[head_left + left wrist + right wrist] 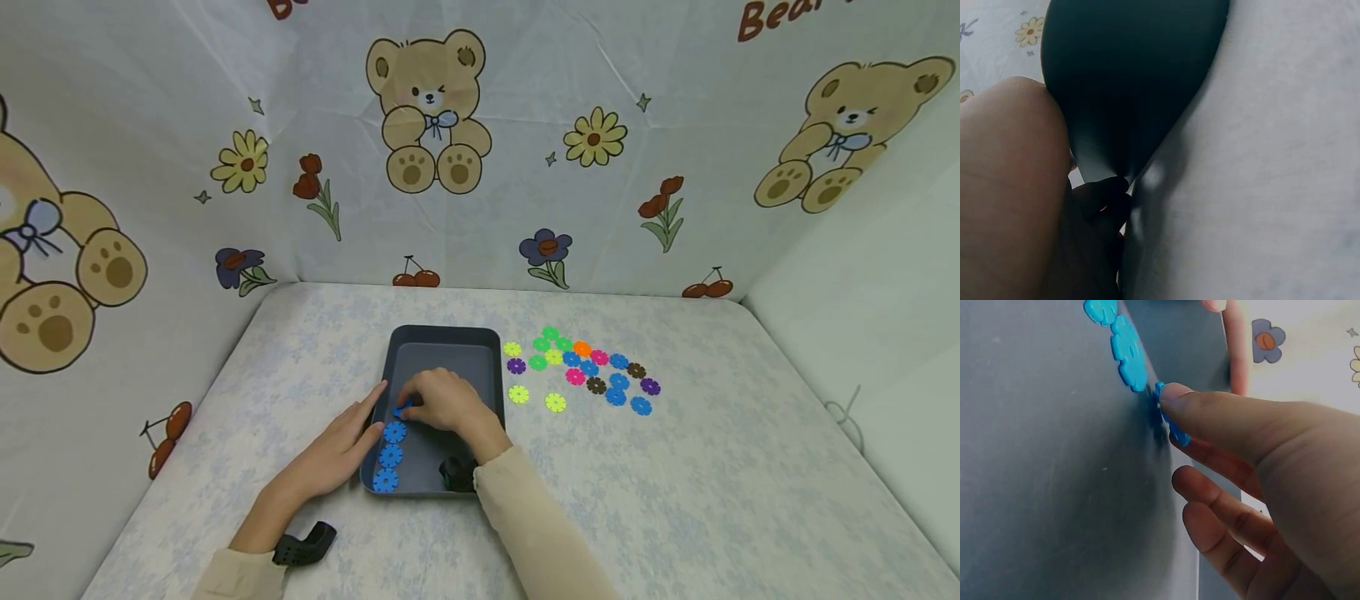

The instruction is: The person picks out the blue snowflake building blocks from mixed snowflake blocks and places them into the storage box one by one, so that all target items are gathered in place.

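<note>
My right hand (448, 403) is over the left part of a dark grey tray (465, 335). Between its thumb and index finger it pinches a blue notched disc (1175, 428), tilted on edge close to the tray's side wall. Below it, several blue discs (391, 456) lie flat in a line along the tray's left side; two of them (1129, 353) show in the right wrist view. My left hand (339, 446) rests against the tray's left rim with its fingers extended. In the left wrist view the tray's outer wall (1135, 75) fills the upper middle.
Right of the tray, several loose notched discs lie on the pale patterned tablecloth (712, 467), among them green (537, 362), yellow (555, 403), orange (582, 348), pink (575, 377), brown (596, 386), purple (650, 387) and blue (641, 406) ones. A bear-print cloth (510, 83) hangs behind.
</note>
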